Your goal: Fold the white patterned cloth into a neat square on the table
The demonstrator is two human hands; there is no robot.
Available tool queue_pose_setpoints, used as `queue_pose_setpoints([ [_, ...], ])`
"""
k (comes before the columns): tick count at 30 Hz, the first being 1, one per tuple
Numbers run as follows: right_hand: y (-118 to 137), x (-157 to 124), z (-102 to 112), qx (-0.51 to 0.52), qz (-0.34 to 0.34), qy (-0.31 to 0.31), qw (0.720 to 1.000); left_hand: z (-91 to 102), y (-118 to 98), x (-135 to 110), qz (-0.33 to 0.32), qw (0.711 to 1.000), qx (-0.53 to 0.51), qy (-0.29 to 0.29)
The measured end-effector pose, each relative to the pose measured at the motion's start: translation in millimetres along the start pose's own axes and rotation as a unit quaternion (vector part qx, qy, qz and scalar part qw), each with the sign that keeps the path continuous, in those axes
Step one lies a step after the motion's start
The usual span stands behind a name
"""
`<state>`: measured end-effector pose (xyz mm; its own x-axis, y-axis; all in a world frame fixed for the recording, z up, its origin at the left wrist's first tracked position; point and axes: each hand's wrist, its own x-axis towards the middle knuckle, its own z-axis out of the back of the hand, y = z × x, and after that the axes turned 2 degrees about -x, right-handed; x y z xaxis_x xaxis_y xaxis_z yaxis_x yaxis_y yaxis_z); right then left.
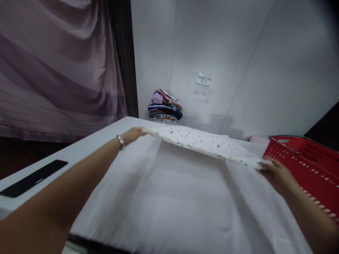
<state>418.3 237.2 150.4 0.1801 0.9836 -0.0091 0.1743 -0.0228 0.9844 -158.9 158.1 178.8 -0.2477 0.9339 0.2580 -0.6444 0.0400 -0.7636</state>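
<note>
Speckled white cloth [196, 139] is stretched edge-wise left of the red basket [309, 176], over the bench [87, 149], left hand [134, 135] and right hand [279, 174] each with grip pinching one end, not yet lying flat.

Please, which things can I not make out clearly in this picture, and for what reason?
All in the head view:
- Right fingers: blurred; any tips under the cloth are hidden by it.
- Upper note: writing too small and blurred to read reliably.
- Basket: cut off by the right edge; its bottom inside is hidden by the near wall.
</note>
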Motion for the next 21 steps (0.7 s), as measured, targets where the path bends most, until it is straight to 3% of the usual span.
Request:
queue_pose_setpoints([
  [2,-53,-20,17,-0.023,-0.116,-0.007,0.993,-29.8,41,-36,0.053,0.994,0.049,0.079],
  [4,-91,-40,33,-0.03,-0.193,-0.01,0.981,-51.0,70,-68,0.058,0.991,0.066,0.101],
  [6,-108,-56,45,-0.017,-0.207,-0.009,0.978,-59.4,87,-92,0.061,0.99,0.075,0.105],
  [10,-108,-81,63,-0.005,-0.162,0.004,0.987,-48.4,96,-123,0.023,0.993,0.069,0.09],
  [15,-109,-105,70,-0.053,-0.205,0.002,0.977,-41.0,97,-153,0.025,0.988,0.084,0.128],
  [18,-110,-115,71,-0.037,-0.171,-0.013,0.984,-40.9,97,-168,0.027,0.991,0.083,0.106],
  [21,-111,-121,74,-0.041,-0.179,-0.019,0.983,-40.6,100,-179,0.029,0.99,0.098,0.097],
])
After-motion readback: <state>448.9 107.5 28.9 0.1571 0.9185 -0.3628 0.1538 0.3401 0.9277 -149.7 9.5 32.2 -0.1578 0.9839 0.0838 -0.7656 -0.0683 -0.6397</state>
